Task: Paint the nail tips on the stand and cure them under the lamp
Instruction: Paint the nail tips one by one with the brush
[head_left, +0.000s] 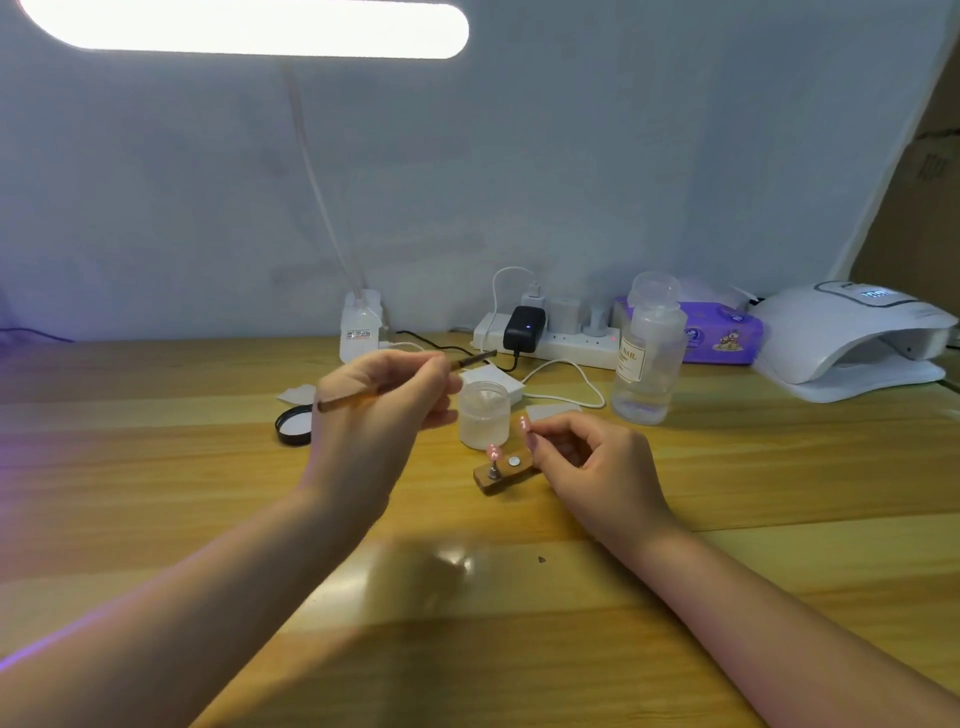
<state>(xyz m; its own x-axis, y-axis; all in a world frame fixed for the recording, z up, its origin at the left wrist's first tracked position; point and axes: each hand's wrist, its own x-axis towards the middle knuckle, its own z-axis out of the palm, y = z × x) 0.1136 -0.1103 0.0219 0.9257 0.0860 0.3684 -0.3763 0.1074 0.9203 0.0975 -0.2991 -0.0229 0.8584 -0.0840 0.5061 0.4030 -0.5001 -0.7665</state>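
The right hand (587, 467) pinched a pink nail tip (523, 423) between thumb and forefinger, just above the far end of the wooden stand (503, 475). A second tip (493, 453) stood on the stand's near post, beside a bare metal disc (514, 461). The left hand (379, 410) gripped a brush (400, 384) raised over the surface (519, 649), its bristles pointing toward the far edge. An open jar (484, 415) stood just behind the stand, its black lid (294, 425) beyond the left hand. A bottle (649, 353) and the curing lamp (852, 343) sat toward the far right corner.
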